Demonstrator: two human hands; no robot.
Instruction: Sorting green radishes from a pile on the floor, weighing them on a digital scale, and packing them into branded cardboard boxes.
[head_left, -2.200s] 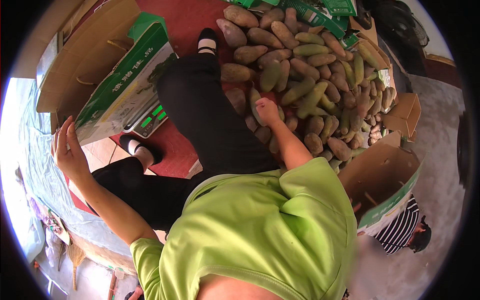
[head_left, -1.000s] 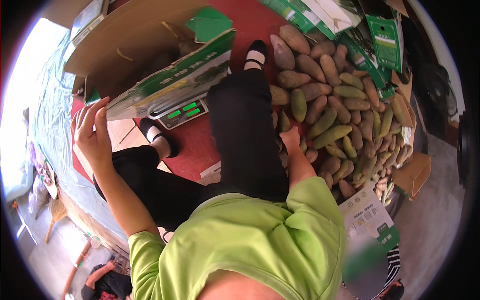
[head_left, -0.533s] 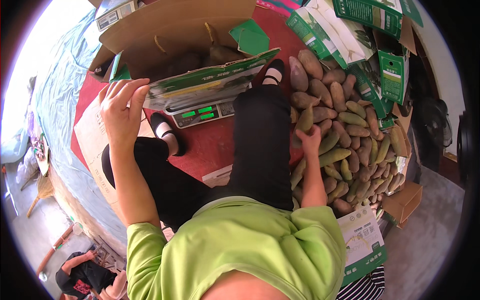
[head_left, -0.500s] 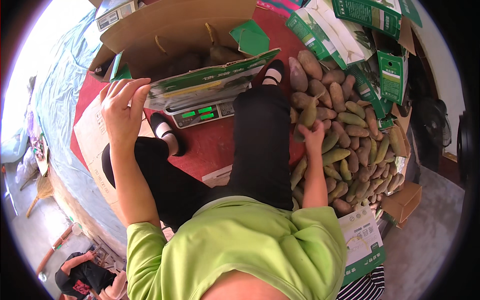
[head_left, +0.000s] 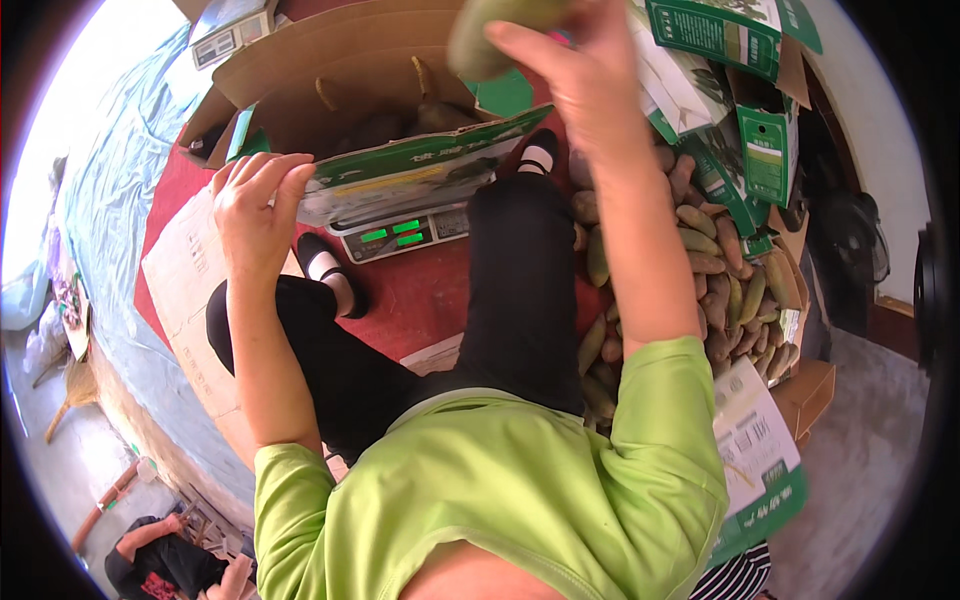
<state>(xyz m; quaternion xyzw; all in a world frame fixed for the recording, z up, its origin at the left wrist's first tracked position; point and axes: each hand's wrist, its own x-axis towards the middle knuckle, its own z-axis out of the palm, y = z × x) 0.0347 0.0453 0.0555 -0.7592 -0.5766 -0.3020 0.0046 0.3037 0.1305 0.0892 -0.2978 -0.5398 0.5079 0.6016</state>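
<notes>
My right hand (head_left: 590, 85) is raised at the upper middle, closed round a long green radish (head_left: 485, 45) that is blurred by motion. The radish is above the right end of an open green-and-brown carton (head_left: 340, 60). My left hand (head_left: 250, 205) pinches the near left edge of the carton's front panel. Inside the carton lie several dark, shadowed radishes (head_left: 435, 115), only partly visible. The carton stands on a digital scale (head_left: 440, 225) with lit green displays.
A large heap of green and brownish radishes (head_left: 735, 290) lies on my right, partly behind my forearm. Folded green-and-white cartons (head_left: 765, 150) are piled beyond it. My feet stand on a red mat (head_left: 400, 310) by a cardboard sheet (head_left: 195, 300). Another person (head_left: 165, 560) sits at the lower left.
My right hand has lifted the radish from the heap and carried it up and left, over the carton. My left hand stays at the carton's edge.
</notes>
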